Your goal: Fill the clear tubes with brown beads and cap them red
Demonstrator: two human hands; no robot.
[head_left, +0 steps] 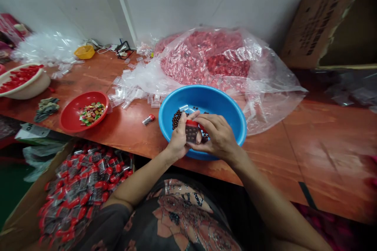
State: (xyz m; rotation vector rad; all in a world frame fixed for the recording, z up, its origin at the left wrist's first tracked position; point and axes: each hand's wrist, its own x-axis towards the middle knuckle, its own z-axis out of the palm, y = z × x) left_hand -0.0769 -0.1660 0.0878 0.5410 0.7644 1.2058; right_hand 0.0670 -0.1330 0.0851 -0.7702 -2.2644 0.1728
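Observation:
Over the front of a blue basin (203,91), both hands hold a small clear container (191,132) filled with dark round balls and topped in red. My left hand (178,137) is closed around its left side, thumb upright. From the right, my right hand (219,135) has its fingers on the container near the red top. A second bit of red shows behind the right fingers, partly hidden. Loose dark brown balls (176,118) lie in the basin, along with a clear piece (184,108). One more filled container with a red cap (148,119) lies on the table to the left.
A red bowl (68,114) of wrapped pieces, a cloth (46,109) and a white bowl (32,86) of red parts stand left. Clear cases (129,88) and a plastic bag of red parts (206,53) lie behind. Below left, a carton (38,200) holds many filled containers.

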